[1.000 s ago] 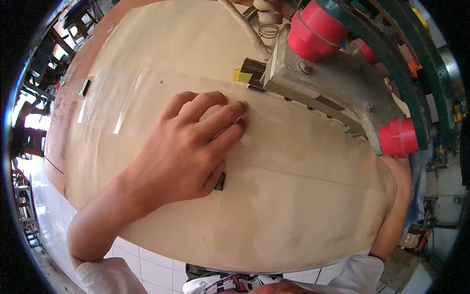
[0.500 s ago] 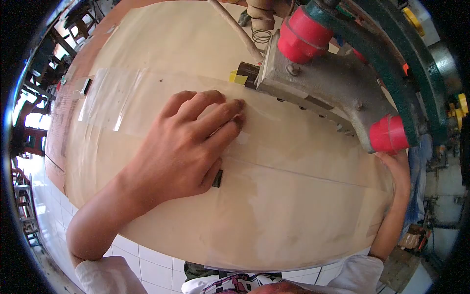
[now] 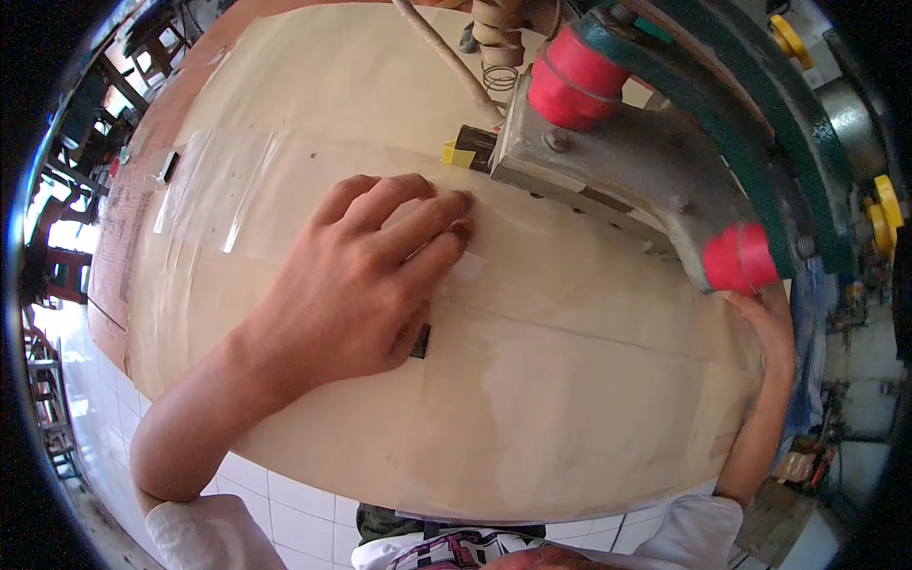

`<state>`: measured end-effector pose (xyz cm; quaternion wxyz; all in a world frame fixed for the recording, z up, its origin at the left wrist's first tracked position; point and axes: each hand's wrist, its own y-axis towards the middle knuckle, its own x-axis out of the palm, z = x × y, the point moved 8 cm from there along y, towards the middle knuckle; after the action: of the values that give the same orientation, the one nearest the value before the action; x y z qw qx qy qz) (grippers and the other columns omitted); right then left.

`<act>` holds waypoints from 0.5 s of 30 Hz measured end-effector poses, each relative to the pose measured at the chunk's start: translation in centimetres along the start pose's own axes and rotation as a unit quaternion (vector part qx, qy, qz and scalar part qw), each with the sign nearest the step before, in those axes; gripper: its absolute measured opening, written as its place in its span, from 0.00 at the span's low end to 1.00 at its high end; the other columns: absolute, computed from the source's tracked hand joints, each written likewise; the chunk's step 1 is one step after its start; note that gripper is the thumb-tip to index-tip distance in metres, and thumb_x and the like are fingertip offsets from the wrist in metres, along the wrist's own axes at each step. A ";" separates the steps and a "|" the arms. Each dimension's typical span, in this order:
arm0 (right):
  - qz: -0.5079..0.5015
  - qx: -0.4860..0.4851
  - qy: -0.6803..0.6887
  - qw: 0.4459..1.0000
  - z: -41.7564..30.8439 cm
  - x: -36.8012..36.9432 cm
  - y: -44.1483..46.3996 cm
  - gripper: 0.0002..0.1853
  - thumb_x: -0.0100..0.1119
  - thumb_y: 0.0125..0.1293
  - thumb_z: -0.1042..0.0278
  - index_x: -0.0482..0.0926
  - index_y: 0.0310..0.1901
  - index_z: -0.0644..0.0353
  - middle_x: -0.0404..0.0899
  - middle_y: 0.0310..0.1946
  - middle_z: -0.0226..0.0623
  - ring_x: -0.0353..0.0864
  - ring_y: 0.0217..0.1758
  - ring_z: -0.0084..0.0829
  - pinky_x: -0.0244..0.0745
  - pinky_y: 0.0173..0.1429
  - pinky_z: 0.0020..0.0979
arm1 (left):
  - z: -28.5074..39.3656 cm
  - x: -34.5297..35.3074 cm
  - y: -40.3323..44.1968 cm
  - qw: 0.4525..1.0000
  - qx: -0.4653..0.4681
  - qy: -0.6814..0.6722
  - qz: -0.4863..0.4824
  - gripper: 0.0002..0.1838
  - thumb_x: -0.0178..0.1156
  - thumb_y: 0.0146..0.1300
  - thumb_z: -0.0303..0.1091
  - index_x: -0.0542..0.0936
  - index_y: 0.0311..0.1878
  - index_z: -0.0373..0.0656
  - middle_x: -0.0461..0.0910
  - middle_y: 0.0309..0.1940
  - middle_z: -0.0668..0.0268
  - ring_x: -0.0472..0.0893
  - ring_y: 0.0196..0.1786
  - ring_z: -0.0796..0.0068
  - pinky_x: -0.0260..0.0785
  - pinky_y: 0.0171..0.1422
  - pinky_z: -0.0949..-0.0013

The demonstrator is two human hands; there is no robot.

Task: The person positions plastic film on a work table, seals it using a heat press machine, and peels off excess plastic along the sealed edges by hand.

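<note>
My left hand (image 3: 380,256) lies over the pale sheet-covered work surface (image 3: 589,408), its fingers bent and drawn together. Whatever is under the fingertips is hidden. By its thumb, a small dark piece (image 3: 420,342) shows partly. My right hand (image 3: 765,318) is at the right edge, beside the lower red wrapped part (image 3: 739,259) of a grey metal machine head (image 3: 589,161). Its thumb side shows, but the machine covers most of its fingers. Left of my left hand lies a clear plastic strip (image 3: 214,190).
A green curved frame (image 3: 760,123) and another red wrapped part (image 3: 578,78) rise at the upper right. Yellow tape (image 3: 458,153) marks the machine's near-left end. A coil spring (image 3: 500,78) and a slanted rod (image 3: 446,57) stand behind. White floor tiles (image 3: 294,494) show below.
The machine head with its red parts and green frame appears shifted slightly left. My left hand stays in nearly the same place; my right hand has barely moved.
</note>
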<state>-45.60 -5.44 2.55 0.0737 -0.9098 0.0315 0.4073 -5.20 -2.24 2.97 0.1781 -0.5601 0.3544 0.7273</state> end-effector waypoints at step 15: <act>-0.064 -0.100 -0.008 0.993 -0.2 0.7 0.8 0.16 0.65 0.58 0.63 0.79 0.44 0.62 0.77 0.33 0.23 0.72 0.36 0.18 0.67 0.40 0.24 | 0.1 -0.3 0.1 1.000 0.000 -0.024 0.006 0.23 0.55 0.47 0.28 0.77 0.52 0.40 0.75 0.58 0.60 0.73 0.60 0.52 0.65 0.65 0.52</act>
<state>-45.03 -6.24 2.10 0.0082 -0.9092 -0.0680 0.4106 -5.26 -2.17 3.33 0.1823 -0.5400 0.3533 0.7418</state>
